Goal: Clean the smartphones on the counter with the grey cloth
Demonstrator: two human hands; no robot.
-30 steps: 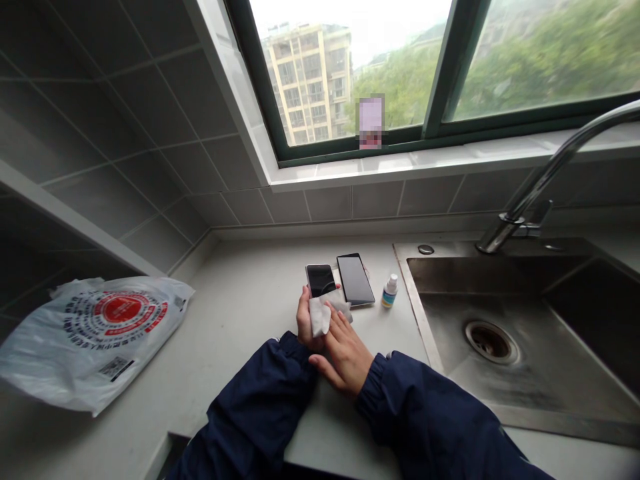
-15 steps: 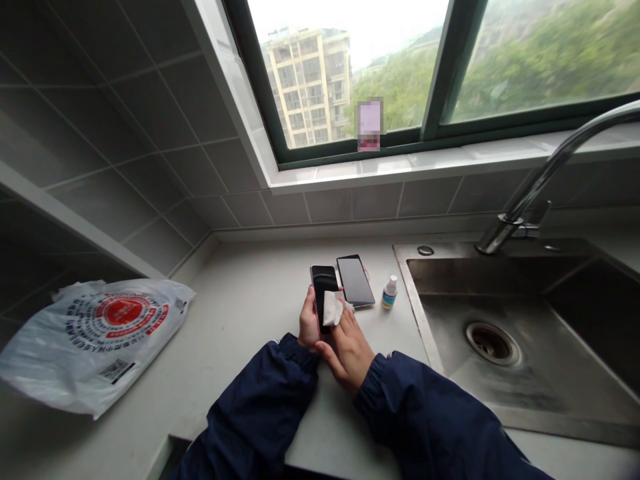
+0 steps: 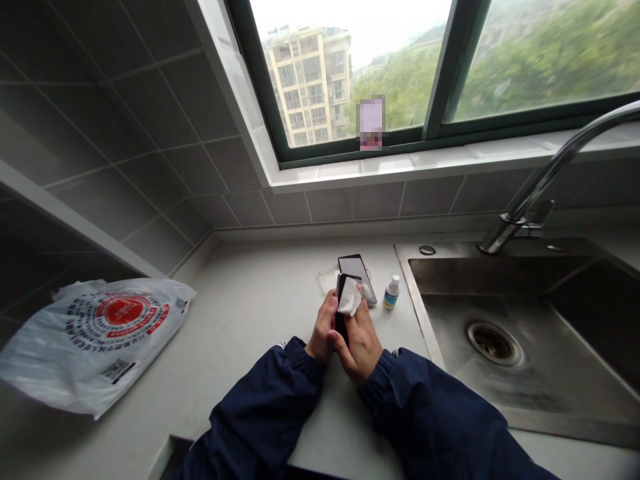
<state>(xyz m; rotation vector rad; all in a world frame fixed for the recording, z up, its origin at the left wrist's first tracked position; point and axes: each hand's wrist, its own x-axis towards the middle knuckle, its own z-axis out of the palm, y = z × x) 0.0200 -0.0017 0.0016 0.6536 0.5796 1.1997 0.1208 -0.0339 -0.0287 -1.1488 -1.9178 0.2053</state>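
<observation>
My left hand (image 3: 323, 328) grips a dark smartphone (image 3: 341, 325) by its left side, above the counter. Pressed against the phone's screen is a white wipe (image 3: 349, 297), which my right hand (image 3: 361, 341) holds under its fingers, covering much of the glass. Just behind the phone lies a flat tablet-like device (image 3: 353, 265) with a grey face and dark edge, partly hidden by the phone and wipe. A clear, flat plastic case (image 3: 327, 280) rests to its left. On the right stands a small white bottle (image 3: 392, 292) with a blue and yellow label.
A steel sink (image 3: 545, 360) with a chrome faucet (image 3: 537, 180) is at the right. On the left of the pale counter (image 3: 240, 320) lies a white plastic bag (image 3: 120, 333) with red print. Behind the counter are a tiled wall and a window (image 3: 400, 80).
Both hands have shifted right with the phone, which now overlaps the tablet-like device. The wipe has moved up the screen, and the clear case has come into view.
</observation>
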